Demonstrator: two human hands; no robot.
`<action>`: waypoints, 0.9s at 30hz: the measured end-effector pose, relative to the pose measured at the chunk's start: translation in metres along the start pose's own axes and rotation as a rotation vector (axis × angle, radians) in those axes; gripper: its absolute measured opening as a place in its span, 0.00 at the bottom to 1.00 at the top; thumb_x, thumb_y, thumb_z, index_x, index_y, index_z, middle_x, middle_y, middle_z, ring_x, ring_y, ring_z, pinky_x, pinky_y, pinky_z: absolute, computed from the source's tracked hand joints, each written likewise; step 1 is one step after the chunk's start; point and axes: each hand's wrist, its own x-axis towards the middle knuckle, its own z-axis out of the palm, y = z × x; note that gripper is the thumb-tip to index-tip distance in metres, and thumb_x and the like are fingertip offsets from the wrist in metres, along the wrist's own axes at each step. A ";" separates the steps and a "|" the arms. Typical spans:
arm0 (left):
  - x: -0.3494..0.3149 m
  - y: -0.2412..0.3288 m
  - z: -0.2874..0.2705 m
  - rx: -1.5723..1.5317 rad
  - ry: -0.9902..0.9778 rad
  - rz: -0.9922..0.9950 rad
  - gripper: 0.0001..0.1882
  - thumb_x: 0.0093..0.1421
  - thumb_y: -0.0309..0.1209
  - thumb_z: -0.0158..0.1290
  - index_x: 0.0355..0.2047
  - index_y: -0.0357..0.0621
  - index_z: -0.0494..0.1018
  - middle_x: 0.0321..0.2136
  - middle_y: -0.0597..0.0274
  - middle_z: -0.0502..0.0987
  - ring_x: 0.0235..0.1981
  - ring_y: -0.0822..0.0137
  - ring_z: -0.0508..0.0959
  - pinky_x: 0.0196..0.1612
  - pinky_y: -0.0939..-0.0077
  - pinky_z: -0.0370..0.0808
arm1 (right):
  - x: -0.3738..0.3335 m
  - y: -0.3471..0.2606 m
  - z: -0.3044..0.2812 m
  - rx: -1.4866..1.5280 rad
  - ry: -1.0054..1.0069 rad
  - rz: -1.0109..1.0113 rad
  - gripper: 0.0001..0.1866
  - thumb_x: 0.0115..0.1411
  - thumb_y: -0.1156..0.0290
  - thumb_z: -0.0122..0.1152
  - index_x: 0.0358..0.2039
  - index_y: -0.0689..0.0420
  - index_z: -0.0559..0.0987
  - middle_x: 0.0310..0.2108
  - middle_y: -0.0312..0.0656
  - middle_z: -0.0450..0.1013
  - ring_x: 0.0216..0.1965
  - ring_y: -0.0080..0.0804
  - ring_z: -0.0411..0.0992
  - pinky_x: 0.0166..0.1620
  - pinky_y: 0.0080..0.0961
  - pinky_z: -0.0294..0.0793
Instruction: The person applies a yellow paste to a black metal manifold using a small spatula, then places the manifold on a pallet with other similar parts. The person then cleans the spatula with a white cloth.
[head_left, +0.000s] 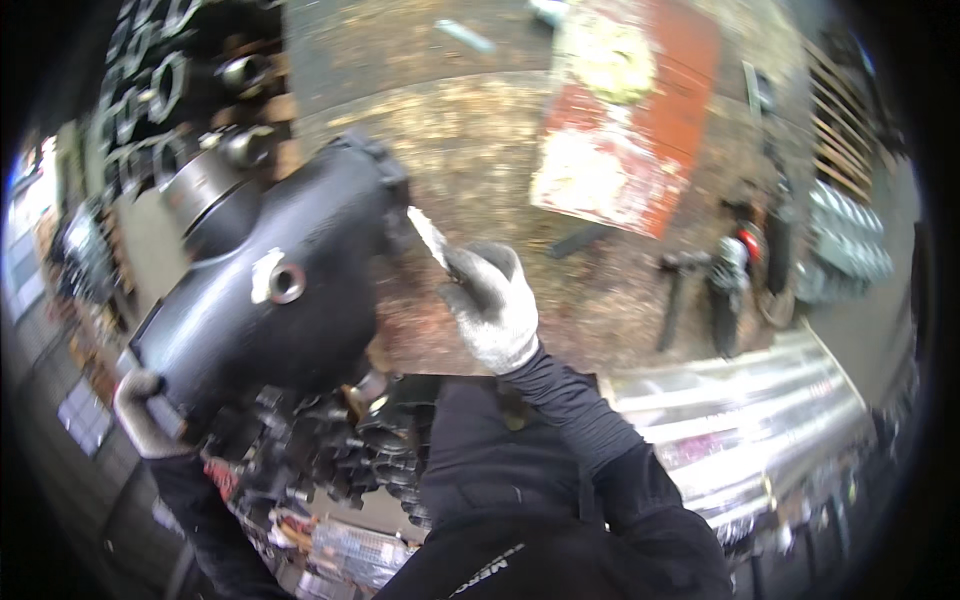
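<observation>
A large black metal cylinder (330, 240) with a stubby side outlet (203, 193) lies tilted at the left of the workbench. On its side sits a small round threaded port (287, 283) with a white smear beside it. My left hand (145, 412), gloved in grey and white, is closed around the cylinder's lower left end. My gloved right hand (492, 305) is closed on a spatula-like tool (428, 236) whose blade is coated in white paste. The blade's tip is close to the cylinder's far right end; whether they touch I cannot tell.
A red board (685, 100) carrying heaps of pale paste lies on the worn wooden workbench (440, 130). Toward the right are a hammer-like tool (675, 300) and a dark power tool (728, 290). Metal parts (165, 90) fill a rack at upper left. Clear-wrapped panels (740, 415) lie lower right.
</observation>
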 end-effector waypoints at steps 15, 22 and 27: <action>0.006 0.007 0.005 -0.235 -0.089 -0.338 0.37 0.48 0.29 0.49 0.61 0.31 0.63 0.52 0.40 0.72 0.52 0.44 0.77 0.55 0.52 0.79 | -0.016 0.095 -0.034 -0.375 0.620 -0.081 0.27 0.51 0.83 0.73 0.52 0.51 0.80 0.42 0.43 0.69 0.41 0.41 0.72 0.44 0.36 0.74; 0.005 0.008 0.004 -0.248 -0.111 -0.376 0.37 0.49 0.29 0.50 0.62 0.30 0.62 0.53 0.39 0.72 0.52 0.44 0.77 0.55 0.53 0.80 | -0.033 0.106 -0.033 -0.401 0.613 -0.096 0.26 0.51 0.82 0.74 0.51 0.51 0.81 0.44 0.42 0.69 0.42 0.39 0.71 0.43 0.32 0.74; -0.001 0.010 0.018 -0.203 -0.108 -0.295 0.37 0.47 0.30 0.51 0.61 0.30 0.63 0.51 0.39 0.73 0.50 0.43 0.78 0.54 0.52 0.80 | -0.063 0.106 -0.038 -0.316 0.539 0.061 0.25 0.51 0.82 0.74 0.50 0.52 0.82 0.44 0.44 0.70 0.42 0.41 0.72 0.44 0.33 0.74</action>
